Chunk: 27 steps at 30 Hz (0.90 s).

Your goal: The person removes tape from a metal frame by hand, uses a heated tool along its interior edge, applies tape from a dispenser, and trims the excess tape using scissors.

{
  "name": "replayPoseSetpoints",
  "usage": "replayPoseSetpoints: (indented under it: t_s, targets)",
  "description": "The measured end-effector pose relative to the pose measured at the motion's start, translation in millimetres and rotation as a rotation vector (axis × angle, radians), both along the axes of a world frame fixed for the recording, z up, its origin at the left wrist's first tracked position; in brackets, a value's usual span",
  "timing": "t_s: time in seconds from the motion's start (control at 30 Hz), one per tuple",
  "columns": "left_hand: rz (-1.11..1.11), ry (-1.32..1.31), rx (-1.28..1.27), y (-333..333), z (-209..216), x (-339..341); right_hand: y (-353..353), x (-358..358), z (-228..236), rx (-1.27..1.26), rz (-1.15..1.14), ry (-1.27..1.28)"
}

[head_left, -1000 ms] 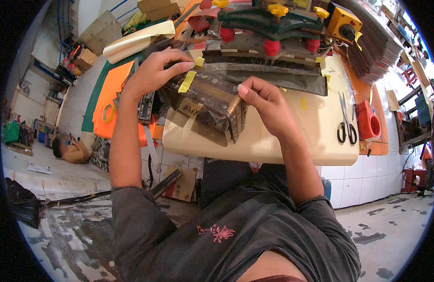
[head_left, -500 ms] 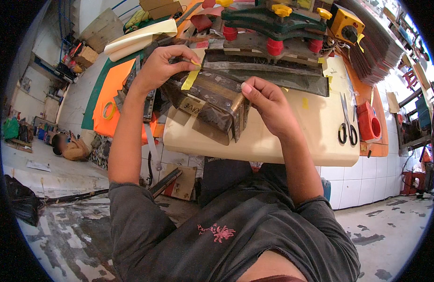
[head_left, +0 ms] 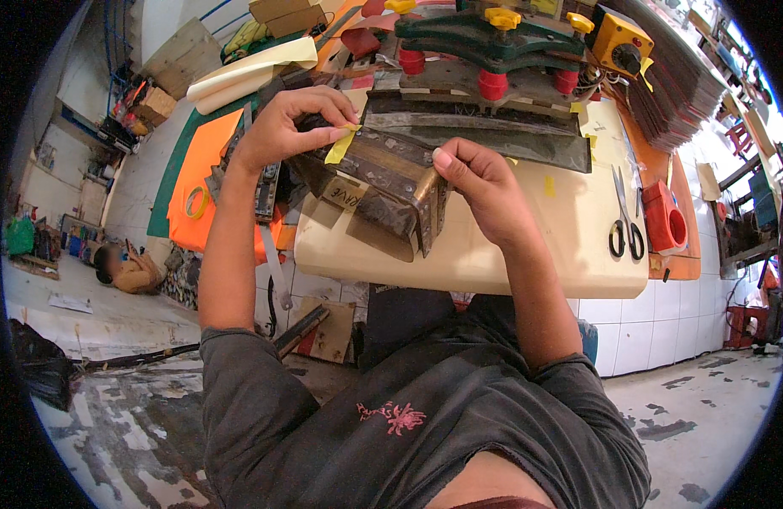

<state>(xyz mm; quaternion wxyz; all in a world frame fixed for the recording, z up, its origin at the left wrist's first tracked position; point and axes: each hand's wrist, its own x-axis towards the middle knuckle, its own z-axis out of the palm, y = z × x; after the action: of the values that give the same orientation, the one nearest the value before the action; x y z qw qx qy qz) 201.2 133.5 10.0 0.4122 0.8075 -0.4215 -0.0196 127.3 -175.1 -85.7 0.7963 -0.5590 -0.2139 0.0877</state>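
Head view. Grips counted: two, both closed in pinches. One yellow tape strip [head_left: 338,149] is held by its far end between the thumb and index fingertip of the left grip [head_left: 291,127]; its other end is lain over the top of one dark metal piece [head_left: 390,180]. The right-hand far corner of that piece is pinched between the thumb and bent index finger of the right grip [head_left: 484,188].

Position of the metal piece: between the two grips, to the right of and nearer the body than the left fingertips, directly left of the right fingertips, with its corner touched by the latter. It is box-like, angled, with one pale label [head_left: 345,193] borne on its near face. It is seen over the near part of the cream surface [head_left: 501,259]; whether its full weight is borne there cannot be told.

Also counted: one pair of black-handled scissors [head_left: 623,206] and one red ring-shaped holder [head_left: 660,219], placed side by side, well to the right of the right grip; one yellow tape roll [head_left: 205,204], left of the left forearm, on orange sheeting [head_left: 209,163]. Beyond the metal piece, one green machine frame [head_left: 476,40] is noted, fitted with three yellow knobs [head_left: 503,18] and three red fittings [head_left: 493,86]. One yellow control box [head_left: 618,41] is placed beside it, right.
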Motion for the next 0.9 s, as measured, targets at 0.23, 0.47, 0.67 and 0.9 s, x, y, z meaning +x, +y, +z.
replayPoseSetpoints:
  t_s: [0.23, 0.47, 0.67, 0.9]
  targets:
    - [-0.049, -0.069, -0.015, -3, 0, -7, 0, 0, -1, -0.025, -0.02, -0.014]
    - [-0.029, -0.346, 0.036, -3, -3, -11, 1, -2, 2, -0.074, -0.061, -0.03]
    - [-0.039, -0.272, -0.036, -1, -4, -12, 0, -3, 5, -0.089, -0.04, -0.007]
    - [-0.164, -0.159, -0.131, 8, -7, -4, 0, -6, 8, -0.088, -0.049, -0.01]
